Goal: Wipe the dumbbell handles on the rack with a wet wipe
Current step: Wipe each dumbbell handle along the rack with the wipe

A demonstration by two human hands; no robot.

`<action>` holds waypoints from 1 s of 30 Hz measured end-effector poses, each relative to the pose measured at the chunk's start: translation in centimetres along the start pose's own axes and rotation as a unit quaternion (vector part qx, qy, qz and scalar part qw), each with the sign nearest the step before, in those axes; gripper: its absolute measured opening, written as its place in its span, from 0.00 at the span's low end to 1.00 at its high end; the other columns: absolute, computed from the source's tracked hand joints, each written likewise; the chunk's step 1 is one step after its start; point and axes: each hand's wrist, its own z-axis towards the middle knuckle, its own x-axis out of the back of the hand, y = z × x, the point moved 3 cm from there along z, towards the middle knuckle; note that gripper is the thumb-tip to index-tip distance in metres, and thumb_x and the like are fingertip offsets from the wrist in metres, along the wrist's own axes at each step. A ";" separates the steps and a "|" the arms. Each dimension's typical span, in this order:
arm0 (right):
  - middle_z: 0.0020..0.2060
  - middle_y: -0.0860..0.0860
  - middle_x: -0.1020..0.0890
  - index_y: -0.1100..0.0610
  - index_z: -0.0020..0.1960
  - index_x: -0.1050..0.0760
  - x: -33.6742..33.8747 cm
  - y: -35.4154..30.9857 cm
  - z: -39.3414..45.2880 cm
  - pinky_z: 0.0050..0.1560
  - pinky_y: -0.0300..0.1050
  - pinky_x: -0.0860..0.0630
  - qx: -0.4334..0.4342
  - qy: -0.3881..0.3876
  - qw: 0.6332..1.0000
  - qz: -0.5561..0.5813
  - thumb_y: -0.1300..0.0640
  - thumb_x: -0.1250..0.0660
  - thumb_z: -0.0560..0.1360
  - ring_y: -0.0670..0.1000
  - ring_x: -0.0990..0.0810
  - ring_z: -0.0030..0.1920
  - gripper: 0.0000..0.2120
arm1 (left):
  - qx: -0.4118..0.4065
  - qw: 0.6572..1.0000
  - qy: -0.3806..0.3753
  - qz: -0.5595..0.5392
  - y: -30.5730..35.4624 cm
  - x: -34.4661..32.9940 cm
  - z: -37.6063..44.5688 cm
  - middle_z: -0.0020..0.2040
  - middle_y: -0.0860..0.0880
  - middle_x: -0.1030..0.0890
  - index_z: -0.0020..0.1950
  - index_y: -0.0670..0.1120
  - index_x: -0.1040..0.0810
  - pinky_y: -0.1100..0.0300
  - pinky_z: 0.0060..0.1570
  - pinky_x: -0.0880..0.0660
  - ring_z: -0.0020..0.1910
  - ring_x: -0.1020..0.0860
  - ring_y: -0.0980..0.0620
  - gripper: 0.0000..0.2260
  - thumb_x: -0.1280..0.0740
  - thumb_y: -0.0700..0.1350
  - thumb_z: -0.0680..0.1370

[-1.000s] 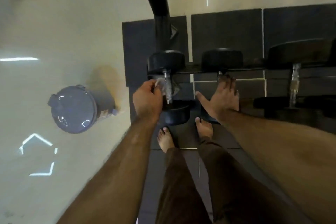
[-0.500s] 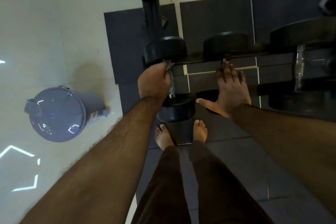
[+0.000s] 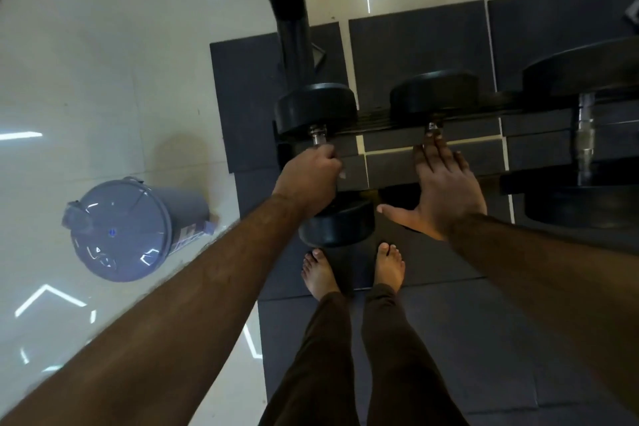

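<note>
The big black rack (image 3: pixel 397 130) runs across the top of the view, above dark floor mats (image 3: pixel 449 339). To the left is a pale shiny floor (image 3: pixel 103 62), and a round grey bin (image 3: pixel 121 232) with its lid on stands there, well apart from the rack.

Three dumbbells sit side by side on the rack. The right dumbbell (image 3: pixel 584 135) is the biggest and no hand is on it. The middle dumbbell (image 3: pixel 434 93) is smaller. The left dumbbell (image 3: pixel 318 107) is at the end of the rack, beside a black post (image 3: pixel 290 10).

Two bare feet (image 3: pixel 320 273) stand on the mat just below the rack.

The right hand (image 3: pixel 446 183) lies flat with straight, spread fingers on top of the middle dumbbell's handle, and it holds nothing.

The left hand (image 3: pixel 307 176) is curled tight around the left dumbbell's shiny handle (image 3: pixel 318 137). A tiny pale bit shows at its fingers, but I cannot tell if that is the wet wipe.
</note>
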 end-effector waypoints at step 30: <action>0.87 0.61 0.51 0.61 0.87 0.51 0.3 -0.3 -0.5 0.84 0.61 0.46 0.007 -0.005 1.000 -0.008 0.10 0.56 0.62 0.61 0.53 0.86 0.71 | -0.013 0.991 -0.076 -0.110 -2.2 1.7 -0.5 0.59 0.51 0.20 0.59 0.48 0.16 0.58 0.60 0.24 0.57 0.22 0.54 0.08 0.32 0.43 0.82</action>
